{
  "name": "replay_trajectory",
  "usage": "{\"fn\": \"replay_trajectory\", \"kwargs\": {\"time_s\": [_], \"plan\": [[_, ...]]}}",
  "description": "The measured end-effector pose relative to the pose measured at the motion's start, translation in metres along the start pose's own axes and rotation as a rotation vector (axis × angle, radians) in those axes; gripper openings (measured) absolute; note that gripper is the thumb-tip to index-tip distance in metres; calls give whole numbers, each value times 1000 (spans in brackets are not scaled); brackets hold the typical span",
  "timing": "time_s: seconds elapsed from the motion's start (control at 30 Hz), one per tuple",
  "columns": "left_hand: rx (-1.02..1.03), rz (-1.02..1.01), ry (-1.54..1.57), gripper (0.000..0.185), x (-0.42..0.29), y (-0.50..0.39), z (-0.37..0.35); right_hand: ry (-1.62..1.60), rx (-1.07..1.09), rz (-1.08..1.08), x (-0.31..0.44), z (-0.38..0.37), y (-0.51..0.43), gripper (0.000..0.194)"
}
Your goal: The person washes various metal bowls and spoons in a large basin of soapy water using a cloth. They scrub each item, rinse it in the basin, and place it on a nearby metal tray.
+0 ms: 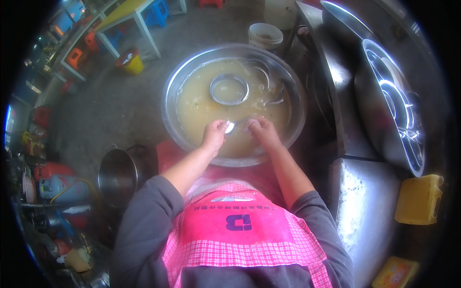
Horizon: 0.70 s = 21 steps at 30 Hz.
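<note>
A wide metal basin (169,122) of cloudy yellowish water stands before me. Over its near part my left hand (215,134) grips a shiny metal spoon (229,127) near its bowl. My right hand (262,129) is closed at the other end of the spoon, with something pale, perhaps a cloth or scourer, between the fingers. Beyond my hands a round metal bowl (246,94) sits in the water. Curved rims of other metal dishes (275,100) break the surface at the right.
A white bucket (265,44) stands behind the basin. At the right, a large metal basin (374,46) holding shiny metalware rests on a dark counter (333,77). A deep metal pot (119,178) is at the left, a yellow bin (133,64) farther back. Yellow jugs (417,201) lie at the lower right.
</note>
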<state>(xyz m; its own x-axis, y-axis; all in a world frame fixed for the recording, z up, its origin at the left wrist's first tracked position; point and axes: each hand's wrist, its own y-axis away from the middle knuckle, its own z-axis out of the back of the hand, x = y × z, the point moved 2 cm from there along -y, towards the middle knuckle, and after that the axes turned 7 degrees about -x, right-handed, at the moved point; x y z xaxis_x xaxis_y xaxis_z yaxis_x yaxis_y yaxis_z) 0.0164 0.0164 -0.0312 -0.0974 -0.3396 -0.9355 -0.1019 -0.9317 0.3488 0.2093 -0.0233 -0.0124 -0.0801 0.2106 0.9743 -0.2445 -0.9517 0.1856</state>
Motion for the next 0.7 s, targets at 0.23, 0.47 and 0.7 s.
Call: {"fn": "replay_trajectory", "kwargs": {"time_s": [0.23,0.47,0.7], "plan": [[163,-25,167,14,-8,20,-36,-98,139,-98,-4,3,1,27],[465,-11,4,14,-6,5,-1,-560,-80,-195,-23,16,-9,21],[77,-276,-283,10,-29,0,42,-455,-321,-146,-17,16,-14,24]]}}
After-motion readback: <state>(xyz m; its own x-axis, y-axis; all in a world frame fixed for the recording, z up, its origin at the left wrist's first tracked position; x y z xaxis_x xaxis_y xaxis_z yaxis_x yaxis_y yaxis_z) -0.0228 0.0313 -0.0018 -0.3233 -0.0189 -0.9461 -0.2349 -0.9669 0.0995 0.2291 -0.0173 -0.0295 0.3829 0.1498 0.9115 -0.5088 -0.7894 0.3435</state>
